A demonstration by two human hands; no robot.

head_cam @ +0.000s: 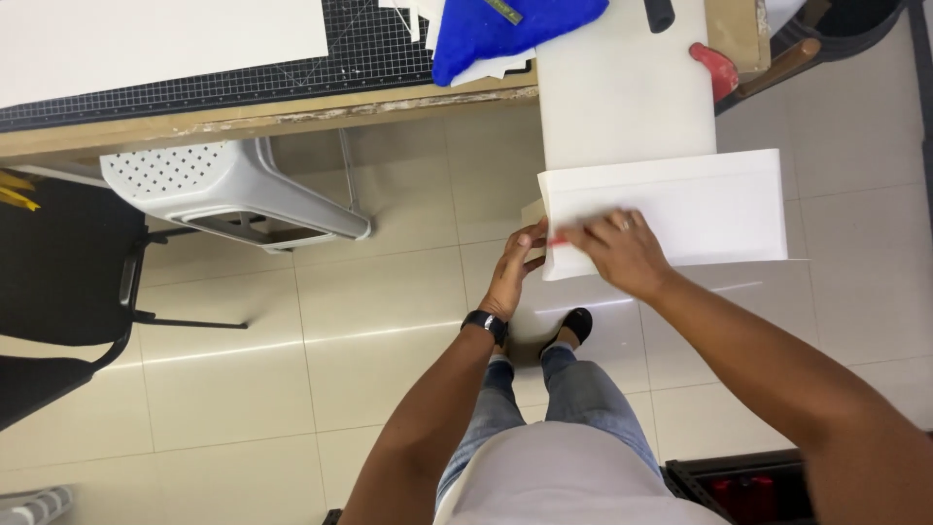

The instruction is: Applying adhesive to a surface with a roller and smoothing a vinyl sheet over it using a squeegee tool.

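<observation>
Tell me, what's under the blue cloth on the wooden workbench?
White sheet pieces poke out from beneath the blue cloth, lying on a black gridded cutting mat. How far they reach beneath it is covered. A ruler lies on top.

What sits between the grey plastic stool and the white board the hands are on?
In the head view, only bare tiled floor separates the grey plastic stool from the white board; the left hand grips the board's near edge.

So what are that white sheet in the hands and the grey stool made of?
The white sheet looks like foam board or stiff card: matte, flat, with a thick edge; which one is unclear. Both the left hand and the right hand press on it. The stool seems moulded plastic: smooth, slightly glossy, with a perforated seat.
</observation>
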